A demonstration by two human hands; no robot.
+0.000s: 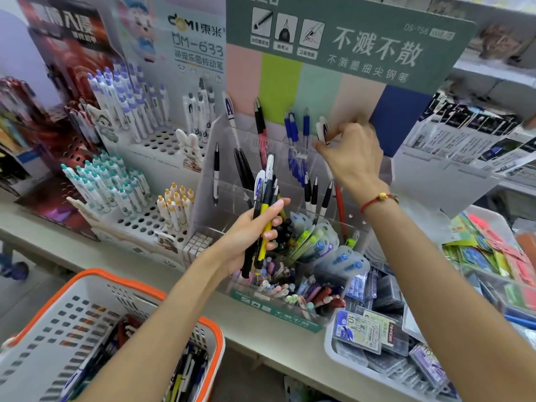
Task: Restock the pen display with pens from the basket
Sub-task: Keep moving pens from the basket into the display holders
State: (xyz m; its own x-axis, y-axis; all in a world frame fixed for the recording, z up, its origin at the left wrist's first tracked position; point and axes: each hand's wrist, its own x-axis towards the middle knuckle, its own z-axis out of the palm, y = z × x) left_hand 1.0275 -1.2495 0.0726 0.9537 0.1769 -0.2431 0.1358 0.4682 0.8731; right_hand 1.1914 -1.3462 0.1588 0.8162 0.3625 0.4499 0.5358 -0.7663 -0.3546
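From the head view, a bundle of pens (265, 210), black, yellow and white-barrelled, is gripped upright in the left hand (255, 236), whose fingers are curled round the barrels in front of the clear acrylic pen display (208, 175). A single white pen (322, 129) is pinched between the thumb and fingertips of the right hand (352, 153), which is raised against the display's upper tier, just beside a group of blue pens (293, 132) that stand in a compartment there. A red cord bracelet (378, 200) is worn on the right wrist. Black pens (243, 169) and a red pen (261, 123) are seen in neighbouring compartments. The white basket (95, 323) with an orange rim is placed at lower left, below the shelf edge, and more pens are held in it. A white tiered stand (150, 219) of teal-capped and yellow-capped pens is set to the left of the display.
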